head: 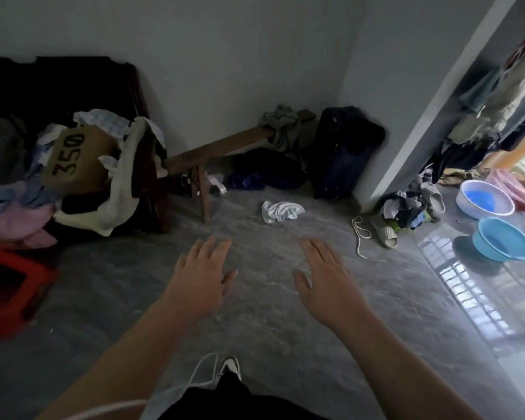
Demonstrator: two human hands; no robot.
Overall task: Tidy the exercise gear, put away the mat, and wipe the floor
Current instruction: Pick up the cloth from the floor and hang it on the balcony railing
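hands: left hand (205, 269) and right hand (325, 275) released, fingers spread, empty, over bare floor (255, 328) | mat: none seen, likely stowed | rag (281, 211) lies ahead near bench (212, 153) | rope (360, 234) loose | left: wiping, judged.

I see a red stool (11, 283) at the left, beside a heap of clothes (28, 207) with a box marked 350 (73, 156) on top. A wooden bench (219, 147) runs along the wall, a grey garment (281, 124) bunched on its far end, next to a dark suitcase (343, 153). At the right, a white basin (485, 201) and a blue basin (505, 239) stand near each other, with sandals (385, 231) and a cord (359, 234) close by.
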